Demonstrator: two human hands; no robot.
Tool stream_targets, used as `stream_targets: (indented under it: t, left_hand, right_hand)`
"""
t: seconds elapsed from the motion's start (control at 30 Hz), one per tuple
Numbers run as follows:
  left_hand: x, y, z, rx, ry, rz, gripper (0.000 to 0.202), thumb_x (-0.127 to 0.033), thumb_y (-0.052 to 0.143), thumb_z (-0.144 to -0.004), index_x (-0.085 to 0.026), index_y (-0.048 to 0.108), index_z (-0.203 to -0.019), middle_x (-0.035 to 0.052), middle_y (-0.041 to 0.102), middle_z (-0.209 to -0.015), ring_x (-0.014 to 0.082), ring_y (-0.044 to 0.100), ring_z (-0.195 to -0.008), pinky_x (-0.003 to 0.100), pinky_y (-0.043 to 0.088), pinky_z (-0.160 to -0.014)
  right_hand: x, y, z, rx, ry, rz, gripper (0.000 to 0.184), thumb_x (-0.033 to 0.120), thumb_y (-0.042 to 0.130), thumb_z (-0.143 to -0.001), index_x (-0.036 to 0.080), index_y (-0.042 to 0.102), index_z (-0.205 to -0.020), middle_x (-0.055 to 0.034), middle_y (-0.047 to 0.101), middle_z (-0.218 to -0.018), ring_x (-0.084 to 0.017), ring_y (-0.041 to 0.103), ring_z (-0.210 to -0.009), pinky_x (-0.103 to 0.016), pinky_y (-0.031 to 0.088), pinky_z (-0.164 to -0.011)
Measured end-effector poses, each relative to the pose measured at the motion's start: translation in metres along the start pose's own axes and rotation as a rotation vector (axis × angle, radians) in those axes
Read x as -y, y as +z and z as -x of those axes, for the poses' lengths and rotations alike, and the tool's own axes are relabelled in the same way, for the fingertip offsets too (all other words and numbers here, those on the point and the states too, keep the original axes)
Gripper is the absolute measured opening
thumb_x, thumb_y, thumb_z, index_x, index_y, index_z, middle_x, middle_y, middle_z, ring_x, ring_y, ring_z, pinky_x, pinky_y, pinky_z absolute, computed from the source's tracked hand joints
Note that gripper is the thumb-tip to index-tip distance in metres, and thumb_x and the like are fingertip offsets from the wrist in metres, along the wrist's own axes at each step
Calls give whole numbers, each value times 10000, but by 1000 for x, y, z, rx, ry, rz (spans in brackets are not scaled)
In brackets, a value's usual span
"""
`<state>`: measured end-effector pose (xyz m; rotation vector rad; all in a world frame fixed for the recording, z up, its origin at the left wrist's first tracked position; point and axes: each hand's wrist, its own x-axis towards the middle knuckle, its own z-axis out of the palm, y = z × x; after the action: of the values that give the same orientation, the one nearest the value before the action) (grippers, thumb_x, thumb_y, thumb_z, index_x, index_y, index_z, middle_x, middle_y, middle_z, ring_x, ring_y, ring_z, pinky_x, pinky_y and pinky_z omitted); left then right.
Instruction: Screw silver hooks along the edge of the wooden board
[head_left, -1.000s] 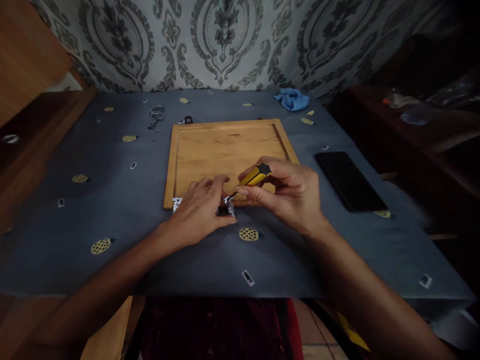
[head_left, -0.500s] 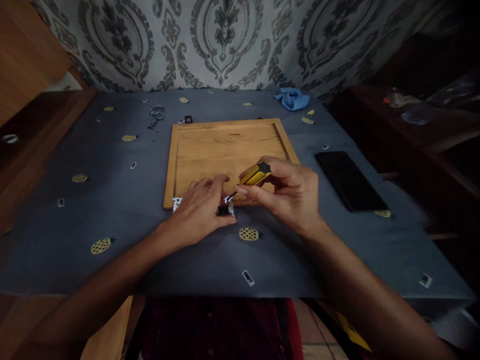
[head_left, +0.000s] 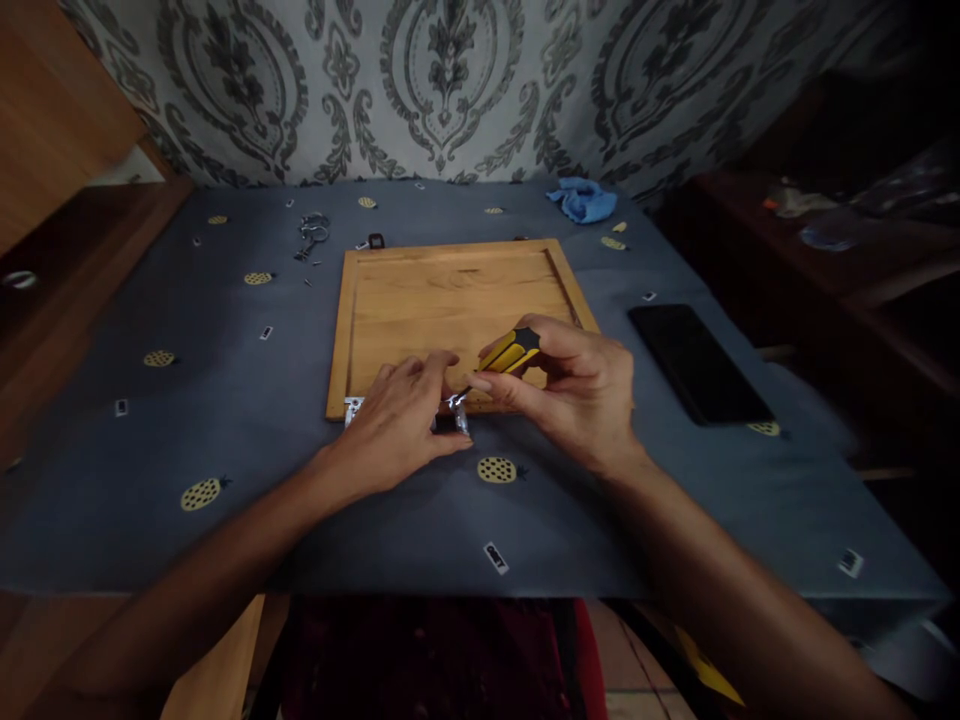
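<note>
A framed wooden panel (head_left: 450, 300) lies flat on the table, its near edge towards me. A shiny metal fitting (head_left: 460, 420), perhaps a handle, sits along that near edge, with its left end showing beside my wrist. My left hand (head_left: 397, 420) lies over the fitting's middle and hides much of it, thumb below and fingers above, closed around it. In my right hand (head_left: 581, 390) I grip a yellow and black screwdriver (head_left: 510, 350) by its handle. The screwdriver slants down to the left, and its tip meets the fitting's right end.
A black phone (head_left: 701, 362) lies right of the panel. At the back are a blue cloth (head_left: 585, 200), a small dark square piece (head_left: 376, 241) and several loose metal bits (head_left: 311, 232). Patterned cloth covers the table (head_left: 247, 430); its front edge is close to me. A patterned curtain (head_left: 337, 90) hangs behind.
The hands, screwdriver and panel stay almost in place. My right hand has shifted very slightly left, with the screwdriver tip still at the fitting.
</note>
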<state>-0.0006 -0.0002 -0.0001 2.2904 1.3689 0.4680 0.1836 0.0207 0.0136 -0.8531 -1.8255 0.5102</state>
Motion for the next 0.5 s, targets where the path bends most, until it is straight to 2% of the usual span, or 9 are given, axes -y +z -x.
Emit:
stream_targets:
  t: [0.3,0.5]
  left_hand:
    - [0,1,-1,-7,-10,-8,680,-302,828,-760,-172,444,-1306,107,641,-1178,337,598,-1141,468,470,-956]
    - [1,1,0,-9,2,-19,686,-323,818,-774,-169,431,-1318,111,631,-1180,334,599,-1129,463,476,-949]
  right_hand:
    - [-1,-1,1,8,-22,22,274,339,818,-781,180,616,-686,34,580,-587,-103,548,-540,-247,399,-518]
    - [-1,-1,2,14,-44,47,275,349,793,-809,178,611,-696,35,591,-601,-92,542,-534,-238,399,-516]
